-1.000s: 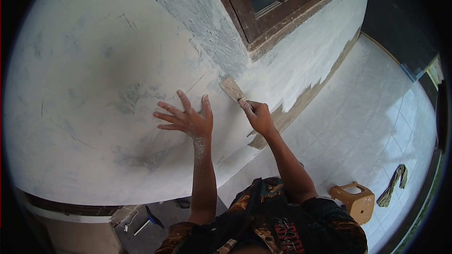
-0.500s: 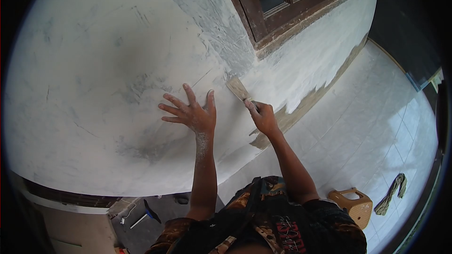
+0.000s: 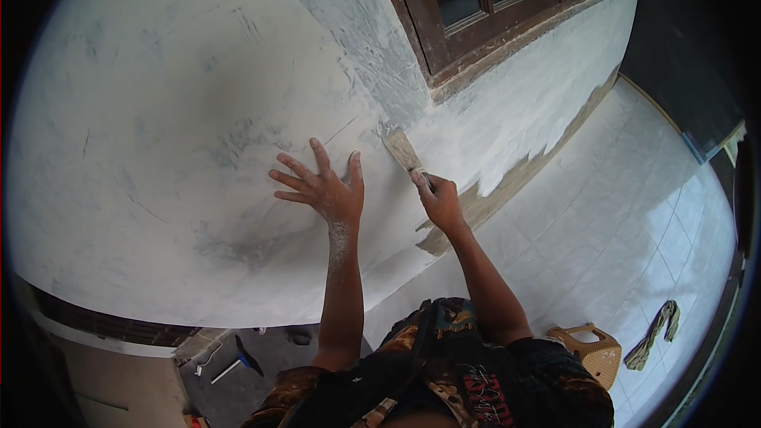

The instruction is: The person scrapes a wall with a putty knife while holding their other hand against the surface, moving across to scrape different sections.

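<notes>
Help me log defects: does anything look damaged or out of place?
Yes. Thin dark lines, perhaps cracks or scratches, break the pale wall, one near the left hand. The white coating stops raggedly above a brown strip, leaving an uneven edge. A cloth lies crumpled on the floor.

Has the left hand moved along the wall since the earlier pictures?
No, not noticeably: the left hand keeps its place beside the thin dark line on the wall; the whole view shifted slightly instead.

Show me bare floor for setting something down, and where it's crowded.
Free: the pale floor between the wall's brown lower strip and the tan stool, running up towards the dark panel. Crowded: lower right, where the stool and a cloth lie close together.
</notes>
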